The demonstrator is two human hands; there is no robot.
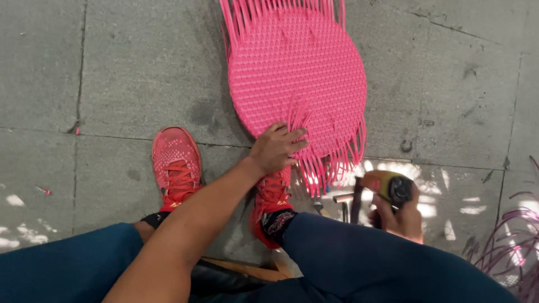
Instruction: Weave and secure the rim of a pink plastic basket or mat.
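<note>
While the left hand (276, 148) presses down with spread fingers on the near rim of the round pink woven plastic mat (297, 78), gripping nothing — it lies flat among the loose pink strand ends (331, 168) that fan off that edge — the right hand (401, 216) is clenched around the handle of a yellow and black hand tool (387, 188), held just beside the fringe. The mat lies flat on the grey concrete paving (135, 73), straight ahead of the person's red laced shoes (177, 168), its near edge almost touching the right shoe. To do this well, I judge the pressing hand should keep the weave pinned close to the strand being worked, so the rim does not lift or skew, with the fingers kept out of the tool's path. No container shows — only a bundle of purple strands (514, 247) at the right edge, lying loose on the ground and well apart from the mat.
</note>
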